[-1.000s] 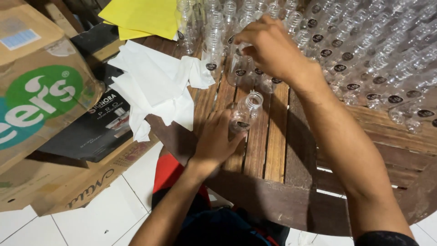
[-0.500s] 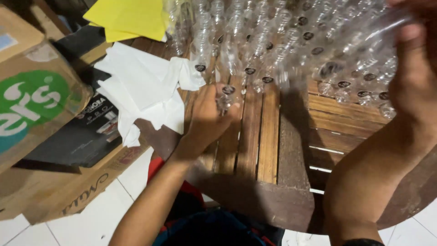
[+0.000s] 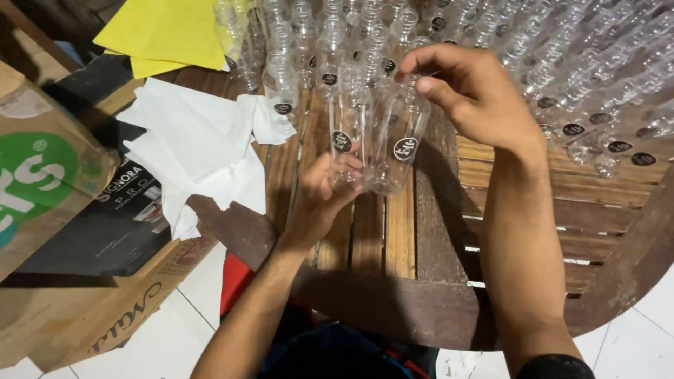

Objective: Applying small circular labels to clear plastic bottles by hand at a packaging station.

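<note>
Left hand and right hand hold clear bottles, probably two.

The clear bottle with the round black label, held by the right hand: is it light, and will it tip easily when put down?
The clear bottle looks empty and thin-walled, so probably light. It is tall and narrow, so a nudge may tip it. The right hand pinches only its top, which suggests little weight. Round-bodied, it would likely roll if it fell.
</note>
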